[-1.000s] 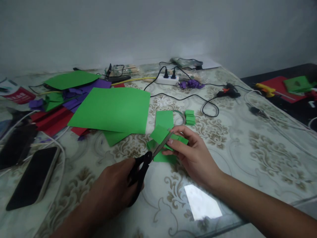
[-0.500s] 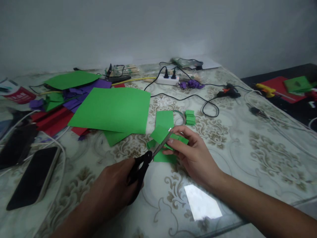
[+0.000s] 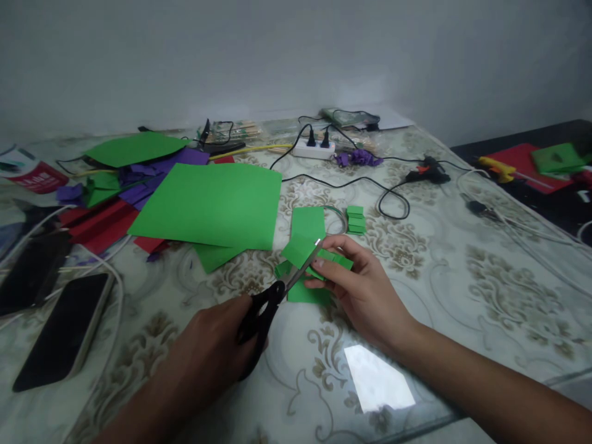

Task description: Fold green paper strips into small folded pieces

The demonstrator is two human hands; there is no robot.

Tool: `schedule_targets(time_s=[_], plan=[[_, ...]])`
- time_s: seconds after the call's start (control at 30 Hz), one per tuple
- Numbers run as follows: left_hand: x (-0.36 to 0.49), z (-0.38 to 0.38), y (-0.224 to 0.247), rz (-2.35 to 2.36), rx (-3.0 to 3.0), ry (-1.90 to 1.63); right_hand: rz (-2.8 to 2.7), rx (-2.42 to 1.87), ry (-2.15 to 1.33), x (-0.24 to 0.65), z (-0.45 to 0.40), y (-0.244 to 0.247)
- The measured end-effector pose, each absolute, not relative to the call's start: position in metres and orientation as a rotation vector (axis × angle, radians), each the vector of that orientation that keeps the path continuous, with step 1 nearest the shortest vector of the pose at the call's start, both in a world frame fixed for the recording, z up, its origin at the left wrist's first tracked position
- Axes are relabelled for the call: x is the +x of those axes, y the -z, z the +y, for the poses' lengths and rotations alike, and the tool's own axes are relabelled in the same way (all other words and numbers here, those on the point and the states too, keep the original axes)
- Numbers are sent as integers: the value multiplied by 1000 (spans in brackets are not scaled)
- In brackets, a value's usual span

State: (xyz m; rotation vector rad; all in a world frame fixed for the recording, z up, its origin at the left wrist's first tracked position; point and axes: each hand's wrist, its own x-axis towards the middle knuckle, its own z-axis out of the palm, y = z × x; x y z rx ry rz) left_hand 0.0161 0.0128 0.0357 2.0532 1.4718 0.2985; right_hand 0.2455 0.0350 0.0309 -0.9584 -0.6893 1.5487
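At eight o'clock from the blade tips, the left hand (image 3: 208, 345) is closed round a pair of black-handled scissors (image 3: 276, 296). At about four o'clock, the right hand (image 3: 359, 282) pinches folded green paper (image 3: 340, 259) between thumb and fingers, the blades lying right beside them; a green flap (image 3: 296, 249) shows on the blades' nine-o'clock side. Cutting this paper seems the step in hand; the next move probably calls for a steady pinch while the blades close. Little differs from the frame a second earlier: both grips match, though a bright glint now marks the tips. Outward, a green rectangle (image 3: 308, 221) lies at eleven and a pleated green stack (image 3: 356, 221) at two. Farther off, a large green sheet (image 3: 208, 206) spreads near ten, a power strip (image 3: 314, 148) sits at twelve, and a smartphone (image 3: 65, 330) lies between eight and nine.
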Motion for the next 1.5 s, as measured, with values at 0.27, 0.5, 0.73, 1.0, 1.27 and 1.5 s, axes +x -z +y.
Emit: schedule_targets(time_s=[0.27, 0.5, 0.73, 1.0, 1.27, 1.5], plan=[[15, 14, -28, 1476, 2075, -73, -676, -921, -1570, 245, 35, -30], [14, 14, -30, 1511, 2054, -101, -648, -967, -1569, 245, 37, -29], [2, 26, -35, 1884, 1976, -92, -598, -1024, -1670, 245, 38, -29], [-3, 33, -24, 1992, 2125, -64, -572, -987, -1874, 244, 36, -30], [-3, 31, -22, 2012, 2149, -124, -688, -1008, -1952, 243, 31, -27], [-7, 30, -20, 1947, 2216, -298, -632, -917, -2085, 242, 32, -28]])
